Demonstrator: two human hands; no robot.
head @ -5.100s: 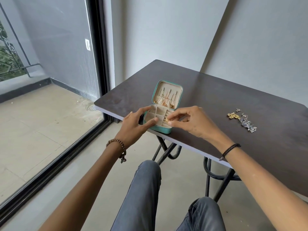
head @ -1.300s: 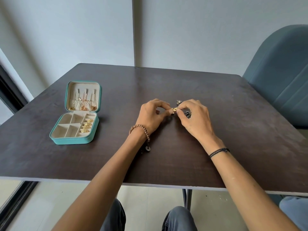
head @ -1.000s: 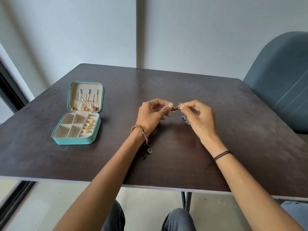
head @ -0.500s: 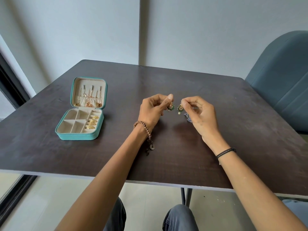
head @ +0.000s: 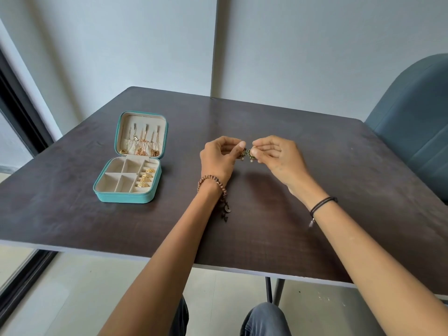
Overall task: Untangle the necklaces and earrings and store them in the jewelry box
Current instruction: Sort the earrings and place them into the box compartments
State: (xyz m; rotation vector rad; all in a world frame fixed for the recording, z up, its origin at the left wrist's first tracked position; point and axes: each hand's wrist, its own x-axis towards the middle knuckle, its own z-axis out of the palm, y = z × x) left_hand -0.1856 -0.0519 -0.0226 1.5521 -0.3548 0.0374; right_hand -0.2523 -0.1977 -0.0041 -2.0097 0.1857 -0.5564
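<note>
Earrings (head: 247,155) — one pinched by left hand (head: 219,161), one by right hand (head: 278,157), over table (head: 97,226) centre — held side by side, seemingly for untangling.

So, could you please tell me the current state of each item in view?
Jewelry box: open, lid upright.
Necklaces: hanging inside the lid.
Gold earrings: stored in the tray's right column.
Drop earrings: lifted off the table, close together.
Left hand: pinching one drop earring.
Right hand: pinching the other.

Fingers (head: 238,146) pinching earrings (head: 247,154), jewelry box (head: 123,198) open
</note>
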